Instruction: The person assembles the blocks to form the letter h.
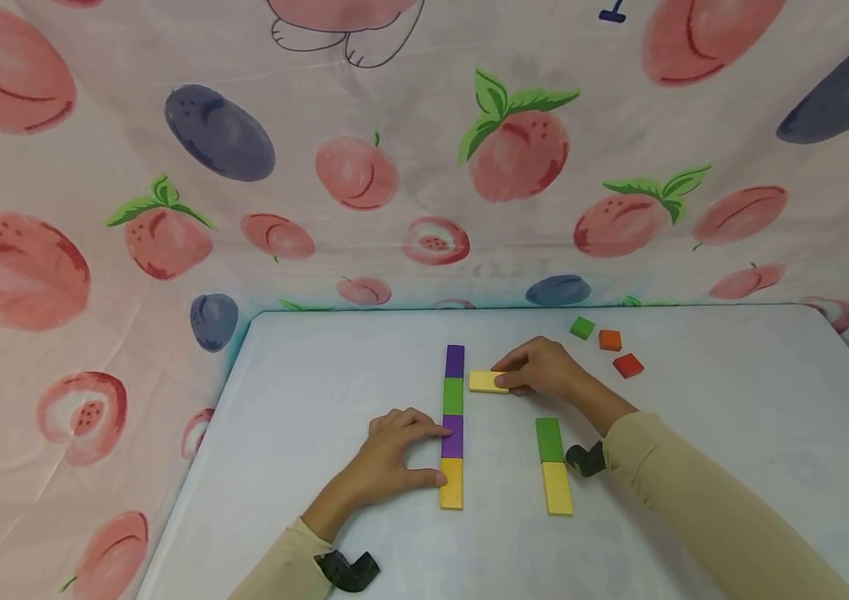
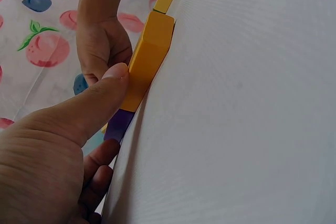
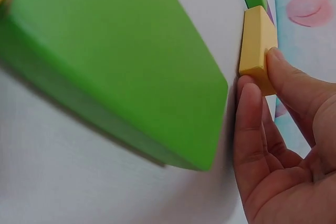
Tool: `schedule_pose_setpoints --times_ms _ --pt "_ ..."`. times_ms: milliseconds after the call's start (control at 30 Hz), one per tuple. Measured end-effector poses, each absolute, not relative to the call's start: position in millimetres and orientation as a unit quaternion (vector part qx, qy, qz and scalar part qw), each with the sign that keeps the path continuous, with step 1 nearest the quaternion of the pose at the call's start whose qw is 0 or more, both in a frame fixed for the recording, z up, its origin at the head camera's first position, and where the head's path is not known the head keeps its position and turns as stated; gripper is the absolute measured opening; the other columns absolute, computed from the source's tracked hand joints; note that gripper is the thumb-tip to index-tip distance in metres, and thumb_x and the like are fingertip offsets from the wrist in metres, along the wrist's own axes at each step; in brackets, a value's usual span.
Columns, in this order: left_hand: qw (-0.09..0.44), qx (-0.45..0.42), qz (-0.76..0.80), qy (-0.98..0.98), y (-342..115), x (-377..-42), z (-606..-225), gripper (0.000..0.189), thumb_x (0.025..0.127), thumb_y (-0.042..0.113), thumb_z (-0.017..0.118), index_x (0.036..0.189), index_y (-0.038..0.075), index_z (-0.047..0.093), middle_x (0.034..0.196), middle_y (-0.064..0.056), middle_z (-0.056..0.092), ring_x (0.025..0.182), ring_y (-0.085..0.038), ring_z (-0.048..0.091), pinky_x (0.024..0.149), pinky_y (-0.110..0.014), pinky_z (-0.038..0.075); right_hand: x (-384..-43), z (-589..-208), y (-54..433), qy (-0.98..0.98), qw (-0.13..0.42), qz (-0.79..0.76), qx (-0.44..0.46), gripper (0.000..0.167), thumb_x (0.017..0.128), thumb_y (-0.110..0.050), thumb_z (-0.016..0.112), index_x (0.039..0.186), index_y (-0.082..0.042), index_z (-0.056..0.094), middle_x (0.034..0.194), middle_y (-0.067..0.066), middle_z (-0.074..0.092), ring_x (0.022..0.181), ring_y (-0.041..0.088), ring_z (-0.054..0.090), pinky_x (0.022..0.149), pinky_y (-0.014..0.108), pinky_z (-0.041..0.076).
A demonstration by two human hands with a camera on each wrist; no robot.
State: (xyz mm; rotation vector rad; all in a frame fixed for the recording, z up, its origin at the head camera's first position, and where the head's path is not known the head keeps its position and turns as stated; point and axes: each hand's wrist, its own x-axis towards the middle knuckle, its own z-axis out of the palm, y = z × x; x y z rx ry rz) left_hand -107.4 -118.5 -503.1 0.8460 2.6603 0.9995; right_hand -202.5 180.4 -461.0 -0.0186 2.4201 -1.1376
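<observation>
A column of rectangular blocks stands end to end on the table: a purple block [image 1: 455, 362] at the far end, a green block [image 1: 453, 397], another purple block [image 1: 452, 437] and an orange-yellow block [image 1: 451, 484] nearest. My left hand [image 1: 394, 457] lies along its left side. Its thumb presses the orange-yellow block, also seen in the left wrist view [image 2: 147, 61], and its index fingertip touches the nearer purple one. Right of the column, my right hand [image 1: 544, 368] pinches a pale yellow block [image 1: 486, 382] crosswise between thumb and fingers, its free end close to the green block.
Below the right hand, a second green block [image 1: 549, 440] and a yellow block [image 1: 558, 489] lie end to end. Small green [image 1: 582, 327], orange [image 1: 610, 340] and red [image 1: 628, 365] pieces lie at the back right. A fruit-printed cloth [image 1: 387, 92] hangs behind the white table [image 1: 304, 358].
</observation>
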Motion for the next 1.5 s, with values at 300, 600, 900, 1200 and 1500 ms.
schedule_pose_setpoints --times_ms 300,600,900,1200,1500 --pt "0.091 0.283 0.337 0.893 -119 -107 -502 0.058 0.079 0.052 0.084 0.132 0.035 0.067 0.119 0.015 0.059 0.118 -0.009 0.050 0.106 -0.049 0.029 -202 -461 179 0.879 0.230 -0.418 -0.004 0.028 0.090 -0.024 0.080 0.115 -0.012 0.079 0.108 0.007 0.074 0.076 0.015 0.064 0.070 0.025 0.056" --pt "0.088 0.286 0.332 0.895 -118 -108 -502 0.057 0.080 0.051 0.084 0.132 0.035 0.067 0.119 0.015 0.059 0.117 -0.009 0.050 0.106 -0.048 0.029 -203 -462 189 0.904 0.191 -0.375 -0.076 0.030 0.089 -0.033 0.080 0.118 -0.025 0.078 0.120 -0.001 0.073 0.111 0.021 0.061 0.092 0.039 0.053" --pt "0.088 0.287 0.331 0.895 -119 -108 -502 0.057 0.080 0.051 0.084 0.132 0.035 0.067 0.120 0.015 0.059 0.118 -0.009 0.050 0.106 -0.048 0.029 -201 -464 200 0.909 0.157 -0.346 -0.169 0.034 0.082 -0.027 0.087 0.116 -0.024 0.080 0.106 -0.003 0.071 0.094 0.016 0.059 0.081 0.030 0.052" --pt "0.093 0.282 0.335 0.894 -119 -107 -502 0.057 0.080 0.051 0.084 0.132 0.036 0.067 0.119 0.016 0.059 0.117 -0.009 0.050 0.106 -0.049 0.029 -200 -466 198 0.913 0.154 -0.332 -0.182 0.032 0.084 -0.027 0.085 0.115 -0.024 0.079 0.107 -0.005 0.073 0.092 0.016 0.059 0.081 0.031 0.052" --pt "0.088 0.285 0.337 0.893 -119 -107 -502 0.058 0.080 0.050 0.085 0.132 0.035 0.067 0.119 0.016 0.059 0.117 -0.009 0.050 0.106 -0.048 0.029 -198 -463 194 0.915 0.161 -0.316 -0.190 0.032 0.085 -0.028 0.084 0.116 -0.023 0.077 0.107 -0.006 0.073 0.092 0.016 0.060 0.082 0.030 0.052"
